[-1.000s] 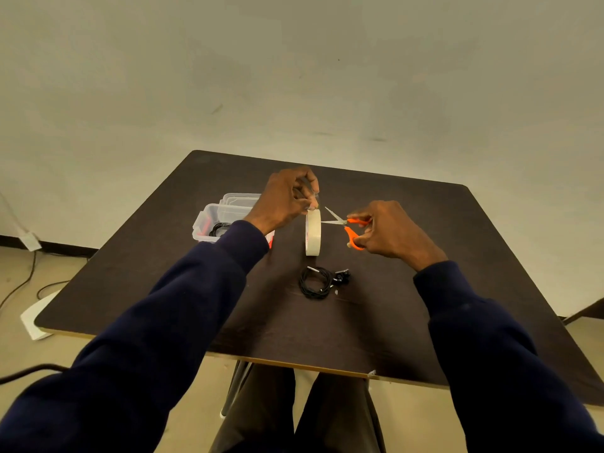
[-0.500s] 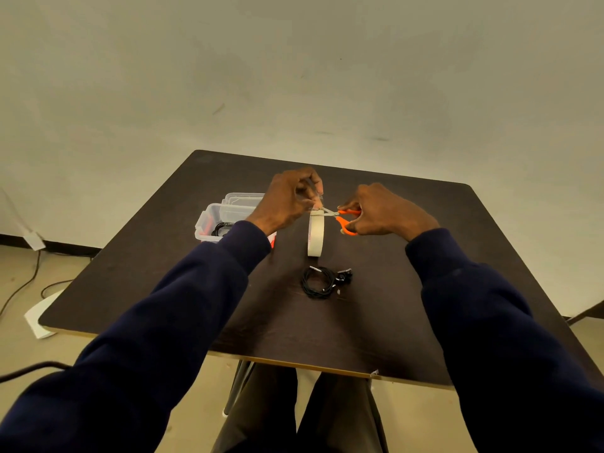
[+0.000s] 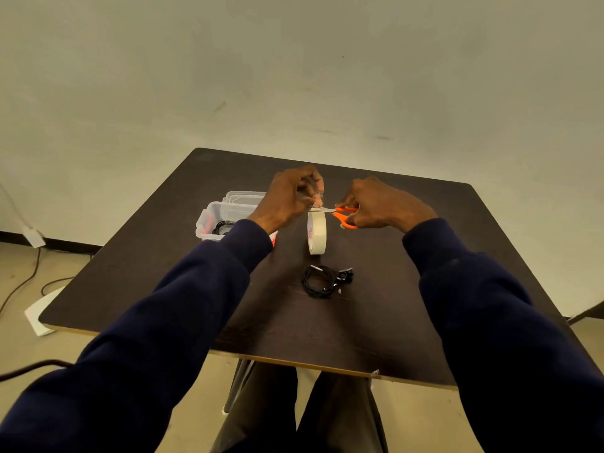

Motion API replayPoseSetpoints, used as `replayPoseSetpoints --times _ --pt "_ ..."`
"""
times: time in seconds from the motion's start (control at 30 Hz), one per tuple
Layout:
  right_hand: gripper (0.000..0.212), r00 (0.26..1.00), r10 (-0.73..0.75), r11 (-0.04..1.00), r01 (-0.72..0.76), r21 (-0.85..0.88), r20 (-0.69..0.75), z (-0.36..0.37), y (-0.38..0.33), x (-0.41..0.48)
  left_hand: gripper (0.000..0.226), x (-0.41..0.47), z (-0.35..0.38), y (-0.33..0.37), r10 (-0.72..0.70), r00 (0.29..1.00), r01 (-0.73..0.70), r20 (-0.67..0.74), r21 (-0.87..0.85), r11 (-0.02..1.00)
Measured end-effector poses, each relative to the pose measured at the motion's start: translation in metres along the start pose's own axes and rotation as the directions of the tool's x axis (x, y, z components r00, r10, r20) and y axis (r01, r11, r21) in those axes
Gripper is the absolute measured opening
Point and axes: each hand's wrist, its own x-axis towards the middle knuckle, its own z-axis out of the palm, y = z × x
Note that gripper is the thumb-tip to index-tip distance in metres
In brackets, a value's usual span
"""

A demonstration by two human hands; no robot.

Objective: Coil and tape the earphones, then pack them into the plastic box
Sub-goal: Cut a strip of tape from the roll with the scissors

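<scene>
Left hand (image 3: 289,197) pinches a clear tape strip (image 3: 317,197) drawn up from the tape roll (image 3: 316,237). Right hand (image 3: 376,204) grips orange scissors (image 3: 344,214), blades at the strip. The roll stands on edge on the tabletop (image 3: 359,322); its pink print is unreadable. 1 coiled set of black earphones (image 3: 320,281) lies just nearer than the roll. The plastic box (image 3: 209,220) sits to the left, holding another black coil.
</scene>
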Motion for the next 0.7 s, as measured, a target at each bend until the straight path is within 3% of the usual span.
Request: replayPoseSetpoints --times 0.7 --pt "0.035 0.999 0.004 1.0 -0.004 -0.018 -0.034 -0.0039 0.0028 -0.0026 0.027 0.0021 0.0005 0.0038 -0.026 1.0 0.026 0.01 0.034 0.999"
